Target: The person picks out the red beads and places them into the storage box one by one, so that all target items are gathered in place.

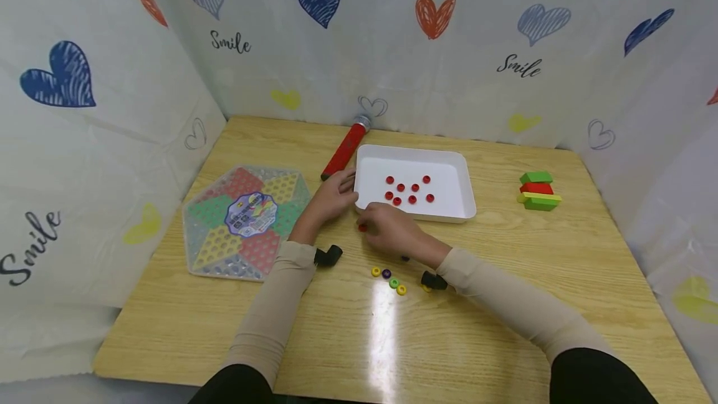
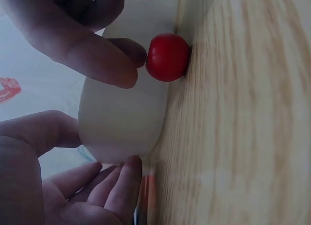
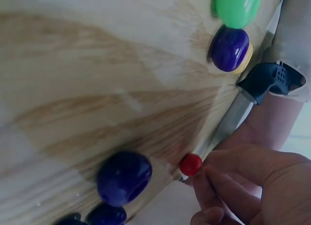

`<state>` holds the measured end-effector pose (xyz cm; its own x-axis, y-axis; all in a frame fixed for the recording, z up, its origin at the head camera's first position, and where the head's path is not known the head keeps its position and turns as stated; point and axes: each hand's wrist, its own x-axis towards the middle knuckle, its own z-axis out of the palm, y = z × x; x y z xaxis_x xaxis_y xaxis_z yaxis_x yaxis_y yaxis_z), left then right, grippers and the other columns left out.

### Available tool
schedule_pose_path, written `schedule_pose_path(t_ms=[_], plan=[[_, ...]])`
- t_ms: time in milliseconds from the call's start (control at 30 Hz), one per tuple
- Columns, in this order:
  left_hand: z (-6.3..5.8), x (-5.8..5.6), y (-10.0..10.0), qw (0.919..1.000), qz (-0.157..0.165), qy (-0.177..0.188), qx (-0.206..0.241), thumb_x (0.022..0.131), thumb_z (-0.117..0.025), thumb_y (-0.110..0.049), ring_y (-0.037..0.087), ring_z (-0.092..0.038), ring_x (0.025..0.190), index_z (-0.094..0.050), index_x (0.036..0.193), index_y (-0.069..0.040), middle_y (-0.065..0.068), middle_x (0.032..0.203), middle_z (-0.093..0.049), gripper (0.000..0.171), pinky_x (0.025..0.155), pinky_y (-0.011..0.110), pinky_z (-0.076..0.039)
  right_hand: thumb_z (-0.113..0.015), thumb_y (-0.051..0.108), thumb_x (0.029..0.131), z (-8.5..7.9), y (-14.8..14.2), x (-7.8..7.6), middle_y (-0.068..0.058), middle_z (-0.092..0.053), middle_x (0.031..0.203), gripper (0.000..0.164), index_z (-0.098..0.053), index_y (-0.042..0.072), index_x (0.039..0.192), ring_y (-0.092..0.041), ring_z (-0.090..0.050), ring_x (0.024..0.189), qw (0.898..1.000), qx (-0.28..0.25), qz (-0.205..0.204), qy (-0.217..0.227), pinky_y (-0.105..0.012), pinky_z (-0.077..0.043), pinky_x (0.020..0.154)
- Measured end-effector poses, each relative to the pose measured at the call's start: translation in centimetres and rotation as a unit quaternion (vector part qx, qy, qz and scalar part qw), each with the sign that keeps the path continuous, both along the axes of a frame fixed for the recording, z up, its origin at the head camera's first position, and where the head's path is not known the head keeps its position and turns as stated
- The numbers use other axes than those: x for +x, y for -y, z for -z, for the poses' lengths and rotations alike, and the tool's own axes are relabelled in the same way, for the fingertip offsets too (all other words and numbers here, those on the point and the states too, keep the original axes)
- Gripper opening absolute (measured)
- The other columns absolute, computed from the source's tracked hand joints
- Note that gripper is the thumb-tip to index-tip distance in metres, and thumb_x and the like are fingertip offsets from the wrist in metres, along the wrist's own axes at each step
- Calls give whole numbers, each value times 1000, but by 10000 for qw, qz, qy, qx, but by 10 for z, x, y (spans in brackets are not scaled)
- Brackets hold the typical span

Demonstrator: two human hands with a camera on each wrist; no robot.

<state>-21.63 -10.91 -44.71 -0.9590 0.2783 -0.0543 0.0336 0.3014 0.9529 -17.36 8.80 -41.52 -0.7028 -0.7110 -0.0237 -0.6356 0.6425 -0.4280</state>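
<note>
My left hand (image 1: 335, 195) holds the near left corner of a white tray (image 1: 451, 173). In the left wrist view, its thumb lies at the rim and its fingers (image 2: 127, 179) touch the outer wall. Just outside the tray's front wall, my right hand (image 1: 389, 229) has its fingertips on a red bead (image 2: 168, 57), low at the tabletop. The right wrist view shows the same red bead (image 3: 190, 164) at the thumb and forefinger tips. Several red beads (image 1: 415, 187) lie spread inside the tray.
Yellow, green and purple beads (image 1: 386, 274) lie nearer me, some partly hidden by the right wrist. A hexagonal board (image 1: 219, 245) with coloured triangles lies left. Behind the left hand is a red flashlight (image 1: 344, 149). Green, red and yellow blocks (image 1: 540, 196) are stacked at right.
</note>
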Motion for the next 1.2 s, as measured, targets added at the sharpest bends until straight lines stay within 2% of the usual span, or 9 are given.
schedule_pose_path(t_ms=[233, 467, 867, 1067, 1200], plan=[[1, 0, 0, 10000, -8, 27, 29, 97, -55, -7, 27, -43, 147, -32, 159, -6, 12, 163, -31, 66, 117, 42, -43, -72, 8, 86, 3, 1, 3, -1, -69, 104, 24, -78, 10, 110, -10, -63, 88, 9996, 57, -34, -278, -25, -55, 73], [3, -1, 0, 10000, 3, -25, 78, 96, -55, -7, 28, -44, 146, -33, 158, -4, 14, 162, -32, 66, 117, 41, -43, -75, 11, 86, 6, 0, 5, 3, -69, 97, 13, -78, 15, 98, -9, -63, 87, 9994, 6, -99, -342, -25, -55, 74], [3, -2, 0, 10000, 5, -39, -80, 95, -54, -8, 31, -43, 146, -30, 158, -3, 17, 163, -31, 68, 116, 42, -44, -76, 10, 83, 3, -3, 3, 3, -73, 98, 17, -78, 15, 98, -12, -67, 92, 9996, -2, -264, -93, -28, -58, 82], [4, -1, 0, 10000, 22, 23, 71, 96, -55, -7, 28, -43, 147, -31, 158, -4, 14, 163, -32, 67, 117, 42, -43, -77, 12, 81, -1, -6, 1, 5, -72, 96, 17, -79, 16, 97, -9, -65, 88, 9996, -95, -129, 222, -26, -57, 78], [4, -2, -1, 9999, 20, -28, 132, 96, -55, -5, 30, -43, 147, -31, 158, -3, 15, 163, -32, 67, 117, 43, -43, -77, 13, 83, -14, -12, -7, 5, -72, 98, 16, -79, 15, 98, -11, -66, 89, 9988, -298, 108, 376, -28, -56, 77]])
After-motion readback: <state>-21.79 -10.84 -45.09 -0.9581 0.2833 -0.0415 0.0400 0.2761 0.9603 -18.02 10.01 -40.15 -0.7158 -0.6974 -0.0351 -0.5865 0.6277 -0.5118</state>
